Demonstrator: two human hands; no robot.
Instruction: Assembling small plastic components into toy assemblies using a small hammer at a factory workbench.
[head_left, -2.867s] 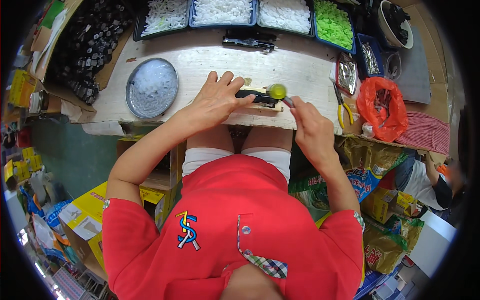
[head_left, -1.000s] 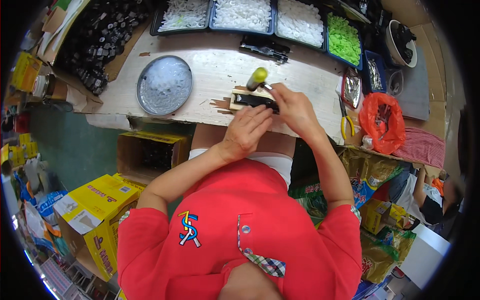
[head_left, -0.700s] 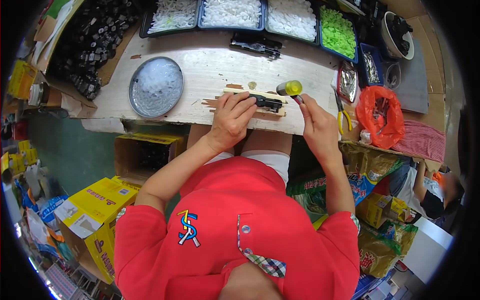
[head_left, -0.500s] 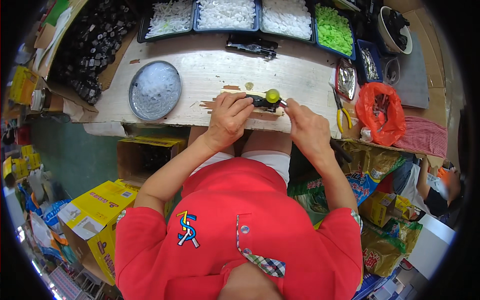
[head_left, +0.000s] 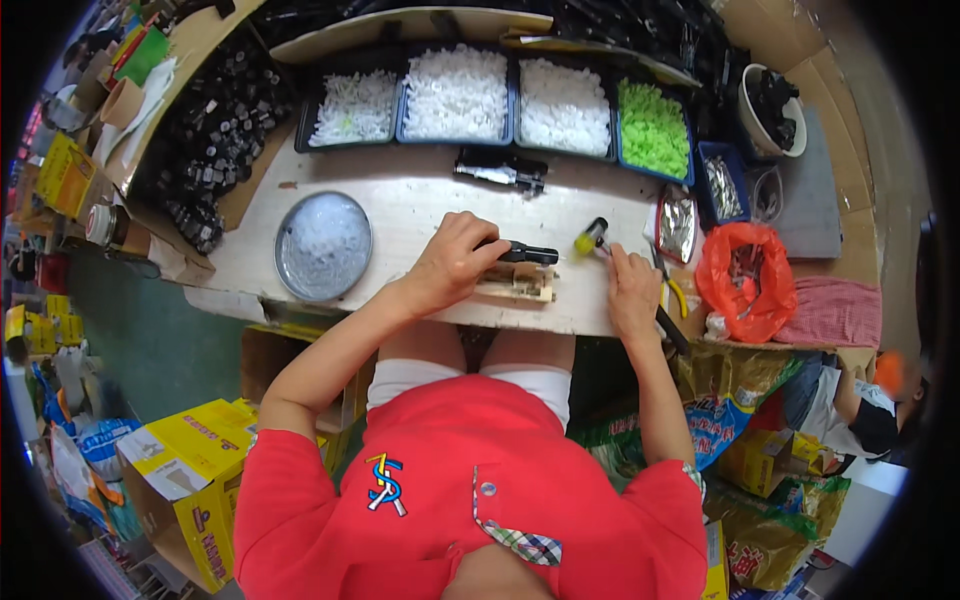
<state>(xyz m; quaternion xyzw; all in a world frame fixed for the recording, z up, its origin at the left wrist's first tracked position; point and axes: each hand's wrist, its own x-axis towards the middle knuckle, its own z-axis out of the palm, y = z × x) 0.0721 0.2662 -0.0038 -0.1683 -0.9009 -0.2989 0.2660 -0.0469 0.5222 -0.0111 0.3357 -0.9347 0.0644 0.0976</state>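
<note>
My left hand [head_left: 455, 262] is closed on one end of a long black plastic part [head_left: 528, 254]. Its fingers hide that end of the part. Just below it on the bench sits a pale wooden block [head_left: 520, 285] with a recessed top, like a jig. Farther right, my right hand [head_left: 633, 290] grips the handle of a small mallet, whose head [head_left: 592, 238] has a yellow-green face and a black one. The mallet's dark grip shows beside my right wrist. Beyond the black part lies another assembly [head_left: 500, 172], black and silver.
Trays of white plastic pieces [head_left: 455, 95] and green pieces [head_left: 652, 135] line the back. A round metal dish [head_left: 323, 246] stands left, near a box of black parts [head_left: 215, 140]. At right are yellow-handled pliers [head_left: 678, 298], a red plastic bag [head_left: 745, 280] and a pink cloth [head_left: 830, 312].
The mallet head has moved right, away from the wooden block, with my right hand. My left hand has lifted the black part off the block. The whole view has shifted.
</note>
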